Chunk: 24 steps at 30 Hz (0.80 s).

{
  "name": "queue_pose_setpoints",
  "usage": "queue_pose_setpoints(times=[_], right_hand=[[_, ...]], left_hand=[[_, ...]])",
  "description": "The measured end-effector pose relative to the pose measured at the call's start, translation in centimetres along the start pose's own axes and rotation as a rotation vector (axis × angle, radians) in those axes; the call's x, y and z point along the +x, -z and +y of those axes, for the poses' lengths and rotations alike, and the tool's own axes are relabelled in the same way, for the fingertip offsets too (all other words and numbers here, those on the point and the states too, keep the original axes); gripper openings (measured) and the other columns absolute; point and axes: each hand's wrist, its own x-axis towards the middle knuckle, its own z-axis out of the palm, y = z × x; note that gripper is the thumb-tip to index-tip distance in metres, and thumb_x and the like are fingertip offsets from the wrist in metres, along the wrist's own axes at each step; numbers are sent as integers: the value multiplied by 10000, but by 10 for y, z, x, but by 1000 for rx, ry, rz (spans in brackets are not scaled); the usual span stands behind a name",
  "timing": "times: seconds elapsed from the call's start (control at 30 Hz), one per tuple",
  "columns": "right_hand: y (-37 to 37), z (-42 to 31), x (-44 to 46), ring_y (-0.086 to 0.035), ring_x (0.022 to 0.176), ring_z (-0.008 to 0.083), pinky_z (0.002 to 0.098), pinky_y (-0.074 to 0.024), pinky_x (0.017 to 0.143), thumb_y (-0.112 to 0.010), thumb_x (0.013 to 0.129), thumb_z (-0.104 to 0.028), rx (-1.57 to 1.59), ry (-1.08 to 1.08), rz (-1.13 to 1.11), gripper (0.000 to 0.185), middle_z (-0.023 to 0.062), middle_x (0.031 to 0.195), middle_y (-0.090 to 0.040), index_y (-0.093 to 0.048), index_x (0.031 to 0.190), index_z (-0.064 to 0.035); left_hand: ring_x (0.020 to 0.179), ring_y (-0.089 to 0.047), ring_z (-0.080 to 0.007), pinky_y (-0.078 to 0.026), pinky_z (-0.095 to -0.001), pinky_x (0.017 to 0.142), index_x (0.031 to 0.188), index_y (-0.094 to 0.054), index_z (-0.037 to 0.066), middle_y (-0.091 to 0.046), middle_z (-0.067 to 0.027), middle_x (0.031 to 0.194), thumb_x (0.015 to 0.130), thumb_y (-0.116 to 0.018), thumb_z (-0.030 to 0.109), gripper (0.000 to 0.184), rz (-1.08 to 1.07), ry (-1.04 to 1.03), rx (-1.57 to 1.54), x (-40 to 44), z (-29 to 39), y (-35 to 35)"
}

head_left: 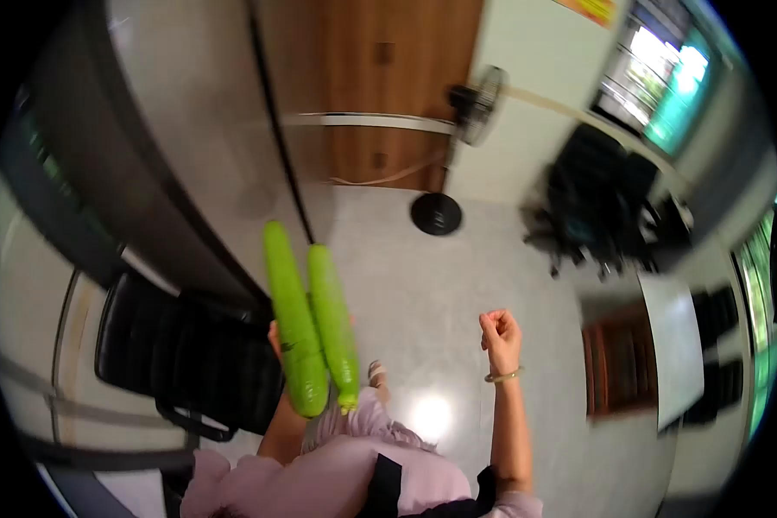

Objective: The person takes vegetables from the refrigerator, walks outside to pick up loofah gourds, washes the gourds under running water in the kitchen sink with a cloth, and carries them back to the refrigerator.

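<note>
Two long, smooth, light green bottle gourds (293, 319) lie side by side at the left of my body, their narrower ends pointing away from me. My left hand (274, 335) holds them from beneath; only a few fingertips show at the left edge, and the gourds hide the rest. Out to the right, my right hand (501, 332) is raised over the floor with its fingers curled in, and nothing shows in it. A bangle (503, 375) circles that wrist.
A black chair (190, 354) stands close on my left beside a tall grey refrigerator-like panel (198, 129). Ahead are a pedestal fan (438, 213) and a wooden cabinet (397, 78). Black office chairs (591, 198) and a white-topped table (673, 345) stand right.
</note>
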Motion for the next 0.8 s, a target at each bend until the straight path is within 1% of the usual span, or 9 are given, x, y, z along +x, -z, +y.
queue_pose_setpoints(times=[0.03, 0.07, 0.23, 0.33, 0.4, 0.5, 0.57, 0.63, 0.8], right_hand=[[-18, 8, 31, -354, 437, 12, 178, -279, 377, -588, 776, -151, 22, 7, -57, 158, -58, 521, -412, -486, 708, -52], [-25, 7, 21, -354, 437, 12, 178, -279, 377, -588, 776, -151, 23, 19, -107, 158, -58, 521, -412, -486, 708, -52], [-84, 8, 146, -376, 489, 22, 184, -310, 432, -577, 782, -141, -277, 167, -392, 144, -41, 542, -451, -514, 727, -23], [-111, -30, 185, -399, 512, 40, 190, -337, 468, -571, 777, -116, -410, 243, -461, 136, -13, 548, -472, -509, 731, -4], [-133, -43, 224, -438, 517, 65, 209, -370, 484, -570, 770, -99, -480, 363, -485, 122, 22, 576, -503, -511, 753, 6], [-182, -44, 285, -484, 530, 116, 235, -400, 507, -579, 747, -75, -445, 613, -603, 102, 55, 614, -527, -524, 787, 0], [-220, -54, 319, -538, 594, 216, 286, -441, 569, -612, 696, -76, -624, 748, -721, 183, 110, 672, -539, -533, 841, 0], [-266, -46, 349, -549, 709, 242, 319, -445, 638, -624, 687, -94, -606, 902, -859, 257, 128, 777, -550, -518, 902, 0], [-383, -39, 415, -437, 1015, 291, 343, -404, 807, -630, 663, -85, -688, 1328, -1111, 460, 159, 1064, -472, -447, 1071, 23]], left_hand=[[1078, -352, -318, -316, -506, 856, 1245, -323, 109, -352, -144, 1235, 748, -374, 577, 685, -52, -53, 7, 21, 5, 12], [923, -509, -315, -428, -451, 762, 1189, -407, 86, -462, -174, 1136, 748, -329, 596, 678, 155, -96, -29, 7, -3, 2], [1059, -428, -352, -404, -554, 759, 1235, -354, 140, -421, -144, 1179, 723, -381, 627, 707, 136, -279, -32, 111, 5, 62], [878, -540, -295, -454, -440, 728, 1162, -425, 64, -517, -168, 1049, 798, -276, 531, 610, 355, -404, -107, 135, 18, 36], [1039, -440, -347, -414, -540, 764, 1213, -376, 126, -438, -162, 1145, 719, -391, 618, 698, 58, -272, -95, 158, 27, 52], [1039, -439, -347, -407, -541, 771, 1220, -370, 133, -437, -161, 1152, 709, -402, 625, 710, 36, -330, -15, 191, 33, 72], [1029, -446, -345, -407, -539, 772, 1223, -367, 134, -436, -162, 1152, 703, -408, 622, 714, 170, -408, -83, 207, 31, 76], [963, -500, -347, -432, -433, 778, 1149, -439, 85, -491, -177, 1096, 752, -324, 551, 623, 187, -522, -162, 213, 39, 51], [985, -471, -387, -413, -442, 804, 1152, -437, 77, -472, -175, 1125, 734, -338, 567, 652, 347, -801, -187, 247, 28, 87]])
